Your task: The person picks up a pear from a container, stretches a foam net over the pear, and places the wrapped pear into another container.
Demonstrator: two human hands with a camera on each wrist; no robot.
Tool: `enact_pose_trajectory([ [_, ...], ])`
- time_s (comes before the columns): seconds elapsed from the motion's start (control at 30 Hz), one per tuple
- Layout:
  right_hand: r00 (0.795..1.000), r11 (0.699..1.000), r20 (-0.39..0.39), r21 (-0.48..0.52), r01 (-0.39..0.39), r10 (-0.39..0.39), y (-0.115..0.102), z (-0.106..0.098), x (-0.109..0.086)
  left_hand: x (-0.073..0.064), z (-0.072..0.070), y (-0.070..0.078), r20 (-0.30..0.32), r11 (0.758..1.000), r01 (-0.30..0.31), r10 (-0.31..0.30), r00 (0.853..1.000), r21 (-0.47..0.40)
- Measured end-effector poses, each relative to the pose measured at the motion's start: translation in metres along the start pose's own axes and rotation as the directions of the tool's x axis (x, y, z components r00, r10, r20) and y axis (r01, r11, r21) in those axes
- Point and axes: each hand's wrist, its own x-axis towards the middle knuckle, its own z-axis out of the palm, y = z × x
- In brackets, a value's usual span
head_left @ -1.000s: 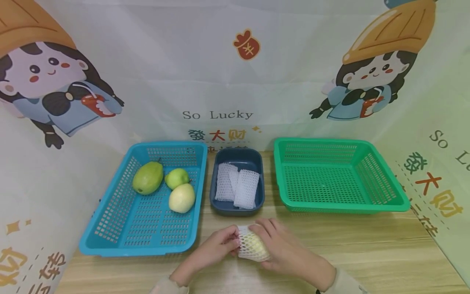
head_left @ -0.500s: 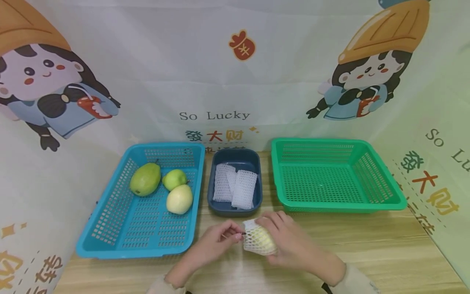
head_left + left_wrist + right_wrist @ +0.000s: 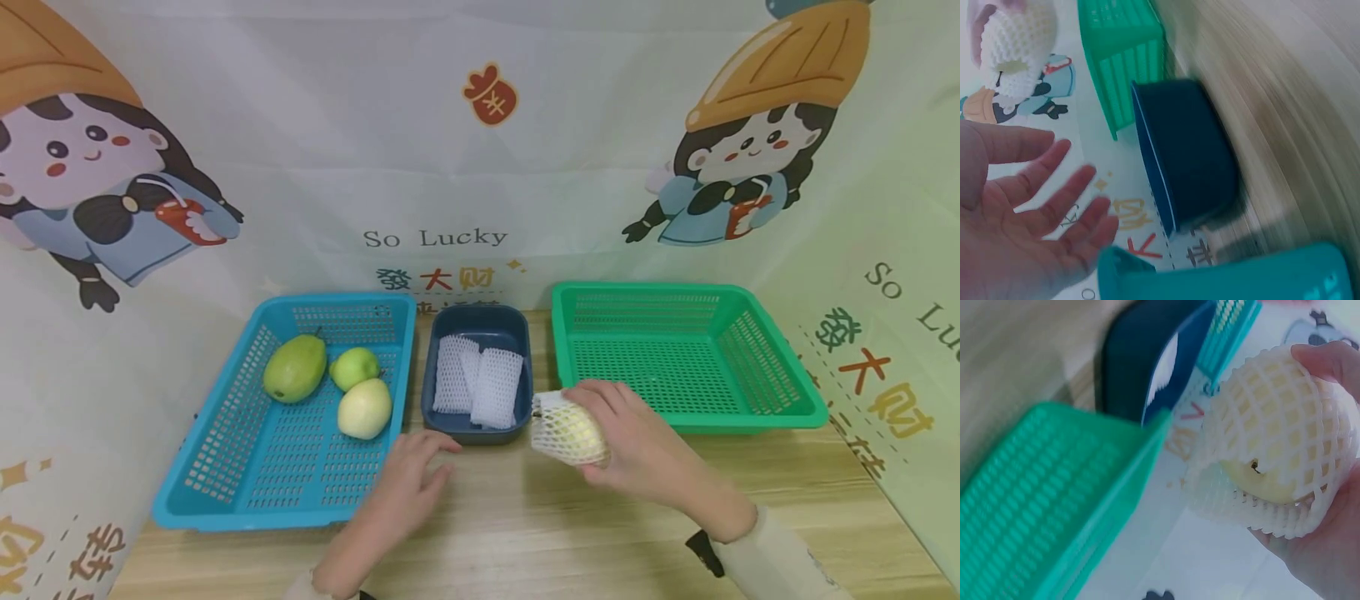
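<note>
Fingers (image 3: 600,398) of right hand (image 3: 641,446), curled round pale, rounded fruit (image 3: 1266,484) in springy-looking foam net (image 3: 1216,497) — broad wrap, likely to keep mesh from slipping off smooth skin. Held above wood-grained counter (image 3: 495,542), near front rim of green basket (image 3: 637,367). Left hand (image 3: 405,483) with fingers loose, gripping nothing, beside blue basket (image 3: 292,467); contact not verifiable. Outward: solid navy tub (image 3: 480,437) with flattened net sleeves (image 3: 497,387) — presumably central for either hand's reach, between perforated plastic baskets.
</note>
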Motion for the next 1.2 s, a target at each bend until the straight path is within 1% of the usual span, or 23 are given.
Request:
enact_pose_trajectory([
  [0.17,0.998,0.998,0.004,0.034,-0.055,0.055,0.020,-0.014,0.003,-0.006,-0.006,-0.009,-0.085,0.990,-0.026,0.038,0.996,0.139],
  [0.23,0.996,0.995,0.017,0.046,-0.083,0.082,0.027,-0.018,0.004,-0.008,-0.009,-0.012,-0.100,0.987,-0.028,0.044,0.994,0.157],
  [0.3,0.993,0.992,0.031,0.058,-0.113,0.112,0.034,-0.022,0.006,-0.011,-0.013,-0.014,-0.105,0.985,-0.019,0.037,0.994,0.169],
  [0.47,0.982,0.981,0.074,0.073,-0.180,0.175,0.054,-0.028,0.013,-0.015,-0.021,-0.016,-0.086,0.988,0.036,-0.024,0.996,0.153],
  [0.57,0.972,0.973,0.113,0.074,-0.217,0.208,0.066,-0.029,0.017,-0.018,-0.024,-0.016,-0.072,0.987,0.051,-0.041,0.997,0.151],
  [0.63,0.962,0.967,0.148,0.076,-0.244,0.231,0.073,-0.029,0.019,-0.019,-0.025,-0.016,-0.070,0.987,0.053,-0.043,0.997,0.153],
  [0.77,0.934,0.950,0.219,0.077,-0.303,0.280,0.084,-0.026,0.024,-0.021,-0.025,-0.016,-0.064,0.986,0.056,-0.047,0.997,0.154],
  [1.03,0.895,0.936,0.327,0.077,-0.344,0.302,0.107,-0.007,0.030,-0.021,-0.026,-0.015,-0.014,0.985,0.078,-0.077,0.997,0.155],
  [1.2,0.869,0.932,0.397,0.080,-0.352,0.295,0.116,0.003,0.036,-0.022,-0.027,-0.014,-0.009,0.986,0.078,-0.078,0.997,0.149],
])
